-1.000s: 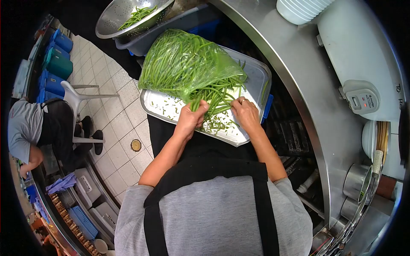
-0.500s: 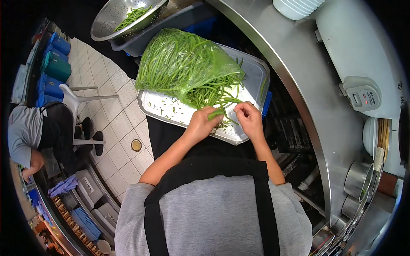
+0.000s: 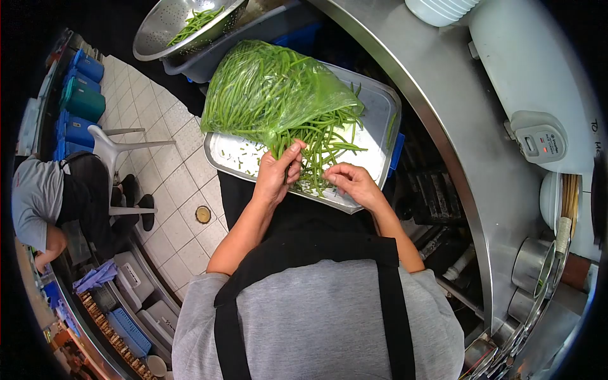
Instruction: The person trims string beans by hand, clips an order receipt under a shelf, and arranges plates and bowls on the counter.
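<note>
Green beans (image 3: 324, 135) spill from plastic bag (image 3: 266, 95) onto tray (image 3: 381, 107). Left hand (image 3: 277, 176), curled, shifted further over tray; right hand (image 3: 353, 183), fingertips pinched, drew toward near rim. Grips unclear; likely mid-cycle.

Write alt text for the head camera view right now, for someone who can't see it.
A person's left hand and right hand work at loose green beans spilling from a plastic bag on a tray. Beyond, a metal colander holds more beans; another person is at the picture's left.
</note>
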`<state>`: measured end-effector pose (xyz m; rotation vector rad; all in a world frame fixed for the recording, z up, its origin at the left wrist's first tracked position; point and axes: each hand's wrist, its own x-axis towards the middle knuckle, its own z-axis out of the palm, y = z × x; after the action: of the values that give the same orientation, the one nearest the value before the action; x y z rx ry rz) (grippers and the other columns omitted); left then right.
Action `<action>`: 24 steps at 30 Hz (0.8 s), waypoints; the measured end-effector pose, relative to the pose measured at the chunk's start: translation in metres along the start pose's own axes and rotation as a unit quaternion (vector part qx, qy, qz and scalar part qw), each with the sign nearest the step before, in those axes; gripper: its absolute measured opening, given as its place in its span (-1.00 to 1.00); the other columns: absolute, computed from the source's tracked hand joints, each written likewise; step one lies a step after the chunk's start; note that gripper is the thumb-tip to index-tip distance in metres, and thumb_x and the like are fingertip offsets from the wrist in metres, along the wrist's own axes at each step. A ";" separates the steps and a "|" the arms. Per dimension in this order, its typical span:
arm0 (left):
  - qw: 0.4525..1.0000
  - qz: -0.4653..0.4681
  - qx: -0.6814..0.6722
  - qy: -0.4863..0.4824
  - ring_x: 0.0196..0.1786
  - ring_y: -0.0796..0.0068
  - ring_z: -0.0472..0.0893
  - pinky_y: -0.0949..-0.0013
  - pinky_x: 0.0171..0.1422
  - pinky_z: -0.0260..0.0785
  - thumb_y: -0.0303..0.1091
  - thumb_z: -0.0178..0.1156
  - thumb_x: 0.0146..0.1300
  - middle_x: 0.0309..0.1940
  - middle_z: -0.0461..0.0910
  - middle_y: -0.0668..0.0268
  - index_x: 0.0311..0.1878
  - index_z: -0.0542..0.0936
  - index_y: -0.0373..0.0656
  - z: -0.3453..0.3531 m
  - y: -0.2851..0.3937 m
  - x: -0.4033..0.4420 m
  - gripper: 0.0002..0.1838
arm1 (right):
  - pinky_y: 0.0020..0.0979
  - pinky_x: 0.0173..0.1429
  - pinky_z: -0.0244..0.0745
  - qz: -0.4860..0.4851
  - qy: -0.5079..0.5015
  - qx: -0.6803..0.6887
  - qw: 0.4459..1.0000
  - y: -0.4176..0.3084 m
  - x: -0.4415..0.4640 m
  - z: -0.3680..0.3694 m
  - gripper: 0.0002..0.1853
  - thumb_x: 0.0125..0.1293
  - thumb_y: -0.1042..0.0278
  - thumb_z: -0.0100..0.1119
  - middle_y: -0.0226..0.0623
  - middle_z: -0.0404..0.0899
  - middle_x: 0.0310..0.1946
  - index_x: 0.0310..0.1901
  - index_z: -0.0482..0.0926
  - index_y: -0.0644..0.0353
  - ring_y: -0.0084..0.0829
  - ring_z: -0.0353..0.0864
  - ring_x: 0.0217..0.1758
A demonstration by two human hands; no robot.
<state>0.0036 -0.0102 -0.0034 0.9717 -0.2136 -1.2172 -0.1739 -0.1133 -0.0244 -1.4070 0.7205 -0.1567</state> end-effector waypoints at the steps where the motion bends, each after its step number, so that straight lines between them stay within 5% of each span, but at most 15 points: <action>1: 1.000 0.001 -0.004 -0.001 -0.64 0.76 0.26 0.64 -0.65 0.03 -0.30 0.14 0.33 -0.51 0.42 0.47 -0.16 0.53 -0.24 0.000 0.000 0.000 -0.81 | -0.66 -0.43 0.25 -0.011 0.012 -0.001 1.000 0.000 0.001 0.002 -0.84 0.32 0.35 0.13 -0.56 0.49 -0.48 -0.19 0.59 0.24 -0.76 0.32 -0.51; 10: 0.992 0.006 0.110 -0.058 -0.60 0.75 0.23 0.62 -0.57 0.03 -0.30 0.16 0.31 -0.55 0.32 0.50 -0.16 0.55 -0.18 0.003 -0.003 -0.011 -0.84 | -0.60 -0.47 0.24 -0.009 0.063 0.013 0.998 0.009 0.013 0.005 -0.92 0.25 0.39 0.09 -0.54 0.40 -0.56 -0.35 0.51 0.19 -0.69 0.33 -0.54; 12: 0.970 0.088 0.194 -0.121 -0.56 0.77 0.26 0.64 -0.52 0.06 -0.29 0.15 0.32 -0.54 0.34 0.53 -0.16 0.56 -0.17 0.014 -0.001 -0.022 -0.84 | -0.50 -0.40 0.33 0.010 0.095 0.013 0.995 0.012 0.017 0.004 -0.87 0.22 0.36 0.09 -0.44 0.49 -0.57 -0.40 0.52 0.21 -0.56 0.44 -0.51; 14: 0.933 0.185 0.267 -0.157 -0.50 0.80 0.29 0.66 -0.46 0.11 -0.28 0.15 0.33 -0.52 0.38 0.56 -0.16 0.57 -0.13 0.019 0.004 -0.023 -0.86 | -0.35 -0.34 0.39 -0.023 0.153 -0.178 0.972 0.015 0.017 0.005 -0.82 0.22 0.29 0.08 -0.27 0.55 -0.53 -0.39 0.54 0.22 -0.33 0.54 -0.45; 16: 0.965 0.126 0.207 -0.100 -0.53 0.76 0.30 0.63 -0.49 0.09 -0.30 0.15 0.31 -0.46 0.42 0.49 -0.22 0.54 -0.16 0.018 0.010 -0.021 -0.86 | -0.11 -0.21 0.45 -0.013 0.157 -0.353 0.922 0.007 0.014 0.009 -0.74 0.22 0.16 0.08 -0.04 0.60 -0.40 -0.38 0.57 0.21 0.01 0.59 -0.30; 21: 0.986 0.061 0.150 -0.033 -0.55 0.85 0.26 0.69 -0.51 0.07 -0.33 0.20 0.29 -0.51 0.45 0.53 -0.17 0.52 -0.11 0.000 0.000 -0.001 -0.88 | -0.12 -0.26 0.49 -0.053 0.118 -0.446 0.886 0.001 0.007 0.030 -0.79 0.16 0.24 0.15 -0.11 0.59 -0.41 -0.45 0.54 0.22 -0.08 0.60 -0.35; 24: 0.955 0.079 0.281 -0.051 -0.46 0.75 0.40 0.58 -0.39 0.27 -0.40 0.26 0.22 -0.51 0.50 0.46 -0.16 0.57 -0.21 -0.003 -0.014 0.002 -0.84 | -0.14 -0.29 0.50 -0.089 0.134 -0.462 0.872 0.009 0.009 0.029 -0.83 0.13 0.30 0.17 -0.13 0.55 -0.43 -0.44 0.52 0.23 -0.09 0.60 -0.37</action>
<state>-0.0033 -0.0107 -0.0160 1.3516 -0.7346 -1.0773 -0.1537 -0.0918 -0.0368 -2.4092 0.9495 -0.1589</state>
